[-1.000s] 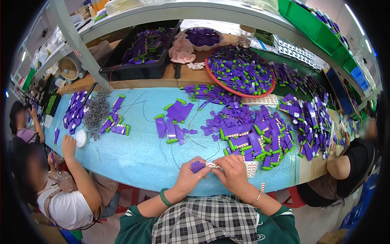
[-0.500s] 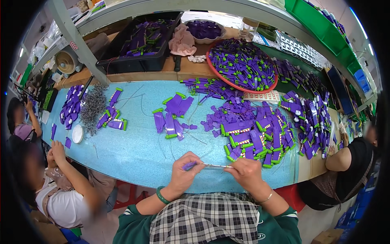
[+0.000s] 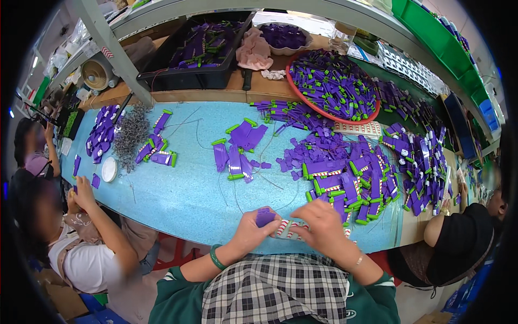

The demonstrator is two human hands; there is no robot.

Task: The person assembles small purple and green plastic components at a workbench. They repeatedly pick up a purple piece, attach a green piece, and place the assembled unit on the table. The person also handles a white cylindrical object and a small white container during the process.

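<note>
At the near edge of the light blue desk (image 3: 178,200), the two hands are now working closer together than half a second ago, when a thin strip was stretched between them: the left hand (image 3: 249,233) is pinching a small purple plastic piece (image 3: 265,216) between thumb and fingers, while the right hand (image 3: 324,229) is curling over a white card with red stripes (image 3: 284,229), pressing it against that piece. The gap between the hands is closing, which I judge to mean the card and the purple piece are being joined rather than merely picked up. A green band is sitting on the left wrist. Just beyond the right hand, a broad heap of purple pieces with green ends and striped cards (image 3: 345,178) is spreading toward the right edge of the desk. Farther in, near the middle, a small cluster of flat purple pieces (image 3: 237,151) is lying apart from the heap. Toward the left edge, a tangle of grey wire (image 3: 129,135) is resting beside more purple parts. At the far edge, a round red tray (image 3: 294,92) and a black bin (image 3: 183,80) are holding more purple parts.
</note>
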